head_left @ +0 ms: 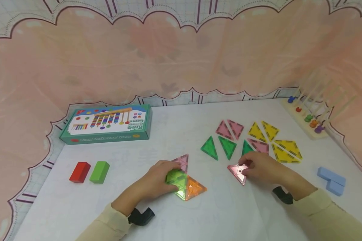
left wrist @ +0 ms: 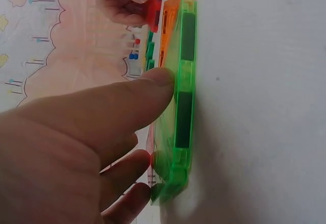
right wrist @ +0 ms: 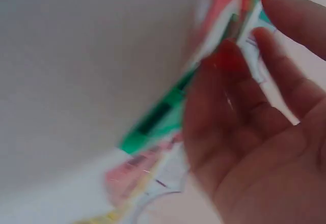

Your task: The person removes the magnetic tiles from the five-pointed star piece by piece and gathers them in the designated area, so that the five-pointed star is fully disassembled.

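Observation:
A light green square magnetic tile (head_left: 181,191) lies on the table with a pink triangle tile (head_left: 184,162) along its far side and an orange triangle tile (head_left: 195,188) along its right side. My left hand (head_left: 158,177) holds the green square, thumb (left wrist: 158,79) at the near edge and fingers at the far edge. To the right, my right hand (head_left: 263,167) pinches a red triangle tile (head_left: 237,172) between thumb and fingers; it looks tilted in the left wrist view. Just behind that hand lie a green triangle tile (head_left: 246,147) and a pink one (head_left: 260,146), both partly covered.
Further back lie more green (head_left: 228,147), pink (head_left: 224,130) and yellow triangle tiles (head_left: 286,154). A ring game box (head_left: 105,124) sits back left, red (head_left: 79,172) and green blocks (head_left: 99,172) before it. A peg board (head_left: 309,117) and blue blocks (head_left: 332,180) are right.

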{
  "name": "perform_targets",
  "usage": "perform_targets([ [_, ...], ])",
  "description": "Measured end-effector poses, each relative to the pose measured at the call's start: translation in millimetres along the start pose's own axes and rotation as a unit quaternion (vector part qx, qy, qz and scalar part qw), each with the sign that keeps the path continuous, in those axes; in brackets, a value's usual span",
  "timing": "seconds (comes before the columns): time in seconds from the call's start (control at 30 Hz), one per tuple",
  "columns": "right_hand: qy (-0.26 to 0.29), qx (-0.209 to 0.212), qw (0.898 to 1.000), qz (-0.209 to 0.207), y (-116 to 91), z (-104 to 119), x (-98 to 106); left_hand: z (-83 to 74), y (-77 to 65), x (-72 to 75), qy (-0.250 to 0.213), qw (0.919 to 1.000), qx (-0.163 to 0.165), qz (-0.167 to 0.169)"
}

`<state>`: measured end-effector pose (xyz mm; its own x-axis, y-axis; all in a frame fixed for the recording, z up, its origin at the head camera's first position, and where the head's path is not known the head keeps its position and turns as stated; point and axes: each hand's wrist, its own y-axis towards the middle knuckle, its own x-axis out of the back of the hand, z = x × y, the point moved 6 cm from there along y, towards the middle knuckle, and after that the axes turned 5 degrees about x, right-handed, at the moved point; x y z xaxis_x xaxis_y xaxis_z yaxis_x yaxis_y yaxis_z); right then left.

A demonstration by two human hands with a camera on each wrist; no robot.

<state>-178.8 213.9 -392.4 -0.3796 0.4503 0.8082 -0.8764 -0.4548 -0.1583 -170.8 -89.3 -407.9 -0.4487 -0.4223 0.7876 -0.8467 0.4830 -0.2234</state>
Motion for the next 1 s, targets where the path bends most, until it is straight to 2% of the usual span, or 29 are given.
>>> perform_targets([
  [0.1, -0.008, 0.002, 1.000, -0.008, 0, 8, 1, 1.8, -1.4, 0.4, 0.010, 0.9999, -0.002, -0.004],
  [0.17, -0.004, 0.007, 1.000, 0.000, 2, 19, -2, 3.8, -2.2, 0.6, 0.020, 0.9998, 0.003, -0.004],
  [0.37, 0.017, 0.081, 0.994, 0.067, 21, 67, -38, 9.5, -6.3, 4.6, 0.022, 0.9996, 0.012, 0.008],
  [0.5, 0.027, 0.089, 0.990, 0.109, 28, 87, -58, 11.2, -5.7, 4.9, 0.022, 0.9997, 0.011, 0.006],
  [0.63, 0.063, 0.089, 0.984, 0.140, 30, 98, -69, 11.1, -5.3, 4.2, 0.023, 0.9996, 0.016, -0.002],
  [0.73, 0.118, 0.087, 0.977, 0.157, 30, 103, -74, 10.5, -5.4, 4.1, 0.019, 0.9996, 0.020, -0.004],
  [0.87, 0.152, 0.079, 0.975, 0.140, 33, 108, -77, 10.1, -5.8, 4.3, 0.016, 0.9996, 0.021, -0.006],
  [1.0, 0.132, 0.068, 0.983, 0.111, 34, 107, -76, 10.0, -5.6, 3.6, 0.019, 0.9996, 0.019, -0.011],
])
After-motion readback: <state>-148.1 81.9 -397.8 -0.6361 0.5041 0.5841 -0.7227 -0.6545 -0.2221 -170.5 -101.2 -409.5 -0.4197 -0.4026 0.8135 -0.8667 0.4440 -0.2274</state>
